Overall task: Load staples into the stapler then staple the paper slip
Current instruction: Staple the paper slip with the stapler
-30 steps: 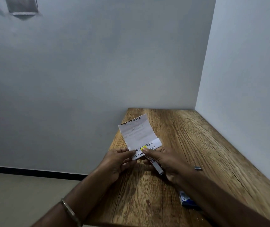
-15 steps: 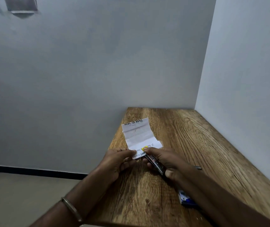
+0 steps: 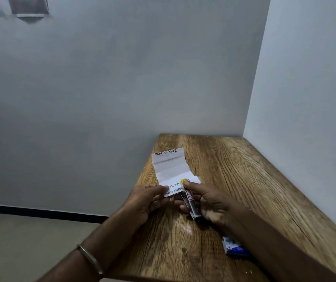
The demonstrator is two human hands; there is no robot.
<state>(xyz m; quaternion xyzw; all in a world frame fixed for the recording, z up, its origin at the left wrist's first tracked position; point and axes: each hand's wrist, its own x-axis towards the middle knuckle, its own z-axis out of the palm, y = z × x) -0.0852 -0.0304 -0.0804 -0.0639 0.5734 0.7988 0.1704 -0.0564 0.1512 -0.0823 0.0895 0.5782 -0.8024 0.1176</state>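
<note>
Table (image 3: 244,180): wood-grain top, set into a corner; grey wall along its far edge, pale wall along its right edge. Left and near edges open to the floor.

Slip (image 3: 170,167): white paper, creased, printed text upside down to the wearer, header "TASK ID" at its far end. Lies near the table's left edge, about midway along it, far end pointing to the back wall. Near end held up at the hands.

Left hand (image 3: 144,202): fingers curled, thumb and fingertips pinching the slip's near left corner. Metal bangle (image 3: 90,258) on the wrist.

Right hand (image 3: 208,202): closed around the stapler, forefinger stretched along its top.

Stapler (image 3: 191,204): small, dark, with a white sticker marked in red and a yellow tip at its front. The front end meets the slip's near edge; whether the paper sits inside its mouth cannot be told.

Packet (image 3: 234,246): blue and white, flat on the table toward the near right, partly covered by the right forearm. Contents not legible.

Small metal item (image 3: 248,208): just beyond the right wrist, mostly hidden.

Open room: the far half and right side of the table are bare wood; the walls close off back and right.
</note>
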